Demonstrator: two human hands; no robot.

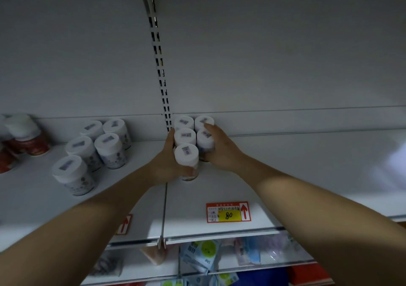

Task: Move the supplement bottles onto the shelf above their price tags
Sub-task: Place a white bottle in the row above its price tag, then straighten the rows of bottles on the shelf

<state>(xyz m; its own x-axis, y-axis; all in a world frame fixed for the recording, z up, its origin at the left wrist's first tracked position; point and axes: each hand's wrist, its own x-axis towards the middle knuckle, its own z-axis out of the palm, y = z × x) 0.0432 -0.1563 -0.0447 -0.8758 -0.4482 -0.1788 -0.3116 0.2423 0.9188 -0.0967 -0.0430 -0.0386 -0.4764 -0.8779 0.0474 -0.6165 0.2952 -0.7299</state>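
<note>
Five bottles (185, 136) stand upright on the shelf (285, 175) in a tight cluster, caps up and long axes vertical, penned between the two hands. The left hand (167, 156) lies against the cluster's left side with its thumb curled round the base of the front bottle (186, 156), so it grasps that one. The right hand (222, 147) wraps the right bottle (205, 141) on the other side, and its fingertips (208, 127) reach the cap of the bottle behind. Neither hand is released.

The tag (228, 212) marked 80 sits at the shelf's front lip, toward the person from the right hand and about level with it sideways, with its arrow pointing up at the shelf. The cluster therefore lies beyond the tag and a little to its left. That offset probably decides the coming move: a sideways slide toward the right hand, with the left hand pushing. Both hands are already on the bottles, so neither has further to reach.

A second group (109, 149) of like bottles stands well out beyond the left hand.
</note>
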